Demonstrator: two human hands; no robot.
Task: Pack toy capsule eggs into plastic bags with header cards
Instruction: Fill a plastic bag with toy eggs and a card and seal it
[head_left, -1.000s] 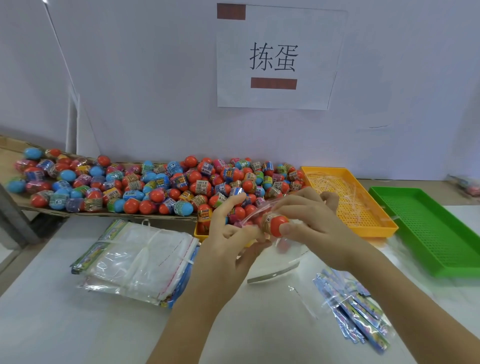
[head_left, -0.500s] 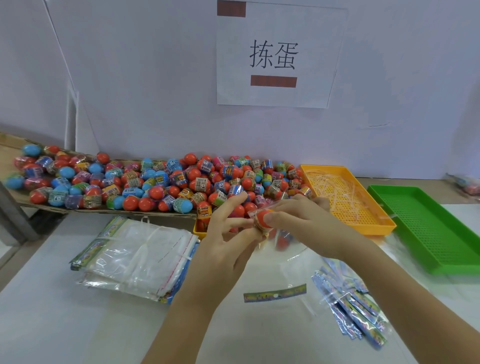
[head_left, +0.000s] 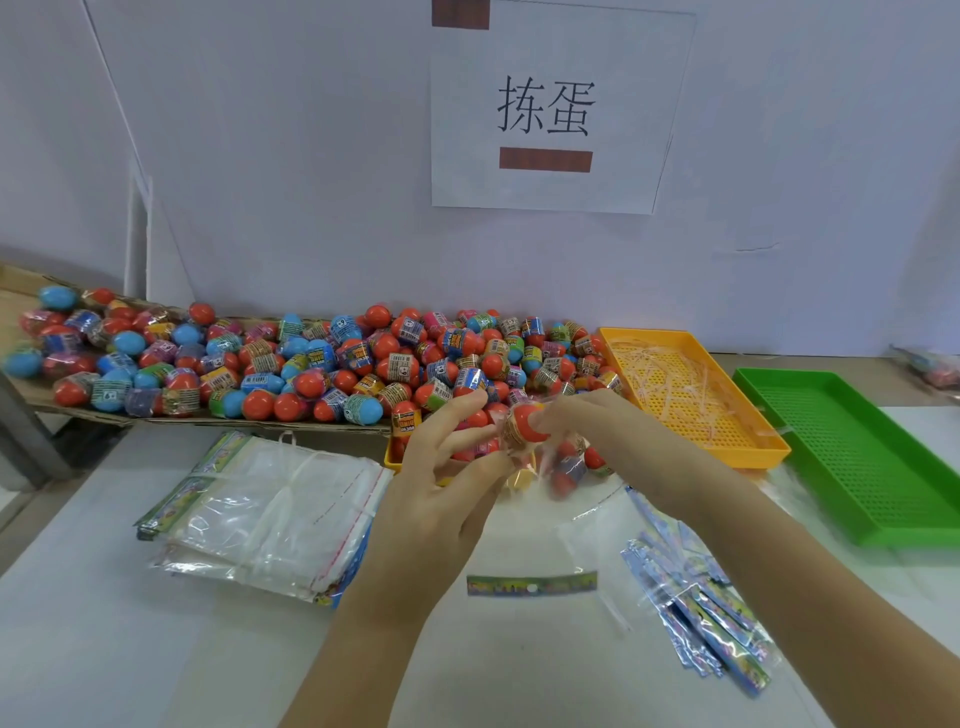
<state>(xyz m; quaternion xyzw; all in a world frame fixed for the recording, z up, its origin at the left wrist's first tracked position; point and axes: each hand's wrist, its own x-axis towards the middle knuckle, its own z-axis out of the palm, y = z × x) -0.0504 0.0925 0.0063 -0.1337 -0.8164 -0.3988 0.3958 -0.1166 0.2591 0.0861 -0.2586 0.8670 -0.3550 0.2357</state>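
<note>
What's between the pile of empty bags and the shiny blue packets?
In the head view: the left arm and a green header card.

A paper sign (head_left: 550, 109) with two printed characters is fixed to the white wall (head_left: 285, 156) by brown tape strips (head_left: 545, 159). An orange perforated tray (head_left: 727, 431) holds thin clear strips (head_left: 670, 374). A green perforated tray (head_left: 857, 467) lies just right of it on the table (head_left: 104, 649).
</note>
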